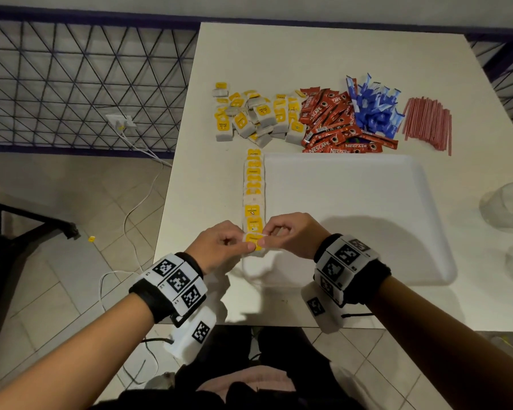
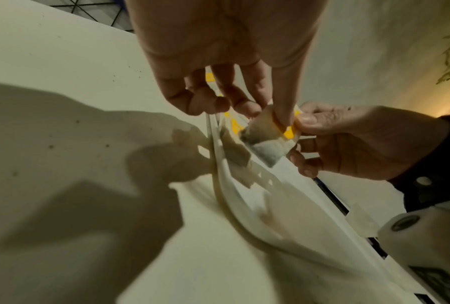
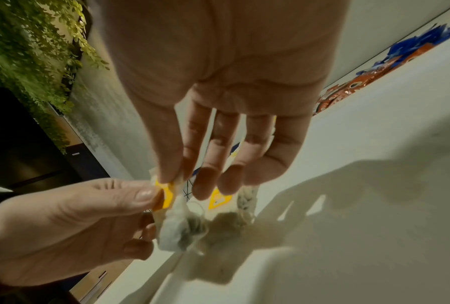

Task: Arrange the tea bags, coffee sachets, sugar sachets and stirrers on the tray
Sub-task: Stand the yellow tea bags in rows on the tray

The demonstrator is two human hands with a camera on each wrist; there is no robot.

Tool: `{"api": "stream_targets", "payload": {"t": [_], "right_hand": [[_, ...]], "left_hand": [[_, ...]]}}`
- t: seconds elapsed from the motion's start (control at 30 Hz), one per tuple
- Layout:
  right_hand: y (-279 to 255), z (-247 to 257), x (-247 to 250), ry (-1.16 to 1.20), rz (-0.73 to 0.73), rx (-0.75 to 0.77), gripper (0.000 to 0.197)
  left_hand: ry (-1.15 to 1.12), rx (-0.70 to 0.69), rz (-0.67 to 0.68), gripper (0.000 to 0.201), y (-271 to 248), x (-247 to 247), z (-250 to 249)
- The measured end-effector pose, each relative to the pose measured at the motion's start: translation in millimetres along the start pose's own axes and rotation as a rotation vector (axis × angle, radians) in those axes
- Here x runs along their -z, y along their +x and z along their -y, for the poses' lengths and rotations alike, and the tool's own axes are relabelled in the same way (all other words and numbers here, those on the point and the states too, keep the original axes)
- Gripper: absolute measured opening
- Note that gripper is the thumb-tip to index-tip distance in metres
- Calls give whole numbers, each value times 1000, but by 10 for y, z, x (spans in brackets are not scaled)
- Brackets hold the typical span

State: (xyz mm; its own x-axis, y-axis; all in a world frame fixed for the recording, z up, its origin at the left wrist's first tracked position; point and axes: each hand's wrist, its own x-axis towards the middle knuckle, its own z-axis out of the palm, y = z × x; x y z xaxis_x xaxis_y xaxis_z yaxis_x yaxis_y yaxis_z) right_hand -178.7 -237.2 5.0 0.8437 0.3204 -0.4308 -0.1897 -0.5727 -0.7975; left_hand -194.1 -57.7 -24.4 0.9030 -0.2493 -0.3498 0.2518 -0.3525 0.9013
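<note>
Both hands pinch one tea bag (image 1: 256,245) with a yellow tag at the near end of a row of tea bags (image 1: 253,187) lined along the left rim of the white tray (image 1: 353,220). My left hand (image 1: 250,246) grips it from the left and my right hand (image 1: 267,232) from the right. In the left wrist view the tea bag (image 2: 265,144) hangs just above the tray rim (image 2: 219,185). In the right wrist view the tea bag (image 3: 176,226) sits between the thumbs. Beyond the tray lie loose tea bags (image 1: 255,116), red coffee sachets (image 1: 335,125), blue sugar sachets (image 1: 373,110) and red stirrers (image 1: 427,125).
Two clear glass cups (image 1: 507,205) stand at the table's right edge. The table's left edge (image 1: 172,173) drops to a tiled floor with a white cable (image 1: 137,208) and a stray yellow tag (image 1: 91,239). A wire-mesh railing (image 1: 80,84) runs behind.
</note>
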Motion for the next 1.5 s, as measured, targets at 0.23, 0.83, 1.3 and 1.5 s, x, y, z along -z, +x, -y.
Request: {"api": "stream_targets", "payload": {"t": [0.23, 0.83, 1.3, 1.5], "right_hand": [[73, -136, -108, -57, -1, -89, 25], [287, -60, -115, -32, -67, -219, 20], [226, -85, -196, 168, -145, -315, 19], [228, -97, -204, 215, -165, -321, 18]], "left_hand": [[133, 51, 63, 26, -31, -63, 137], [399, 147, -3, 30, 146, -52, 63], [415, 160, 3, 24, 198, -26, 9], [409, 162, 7, 24, 218, 8, 8]]}}
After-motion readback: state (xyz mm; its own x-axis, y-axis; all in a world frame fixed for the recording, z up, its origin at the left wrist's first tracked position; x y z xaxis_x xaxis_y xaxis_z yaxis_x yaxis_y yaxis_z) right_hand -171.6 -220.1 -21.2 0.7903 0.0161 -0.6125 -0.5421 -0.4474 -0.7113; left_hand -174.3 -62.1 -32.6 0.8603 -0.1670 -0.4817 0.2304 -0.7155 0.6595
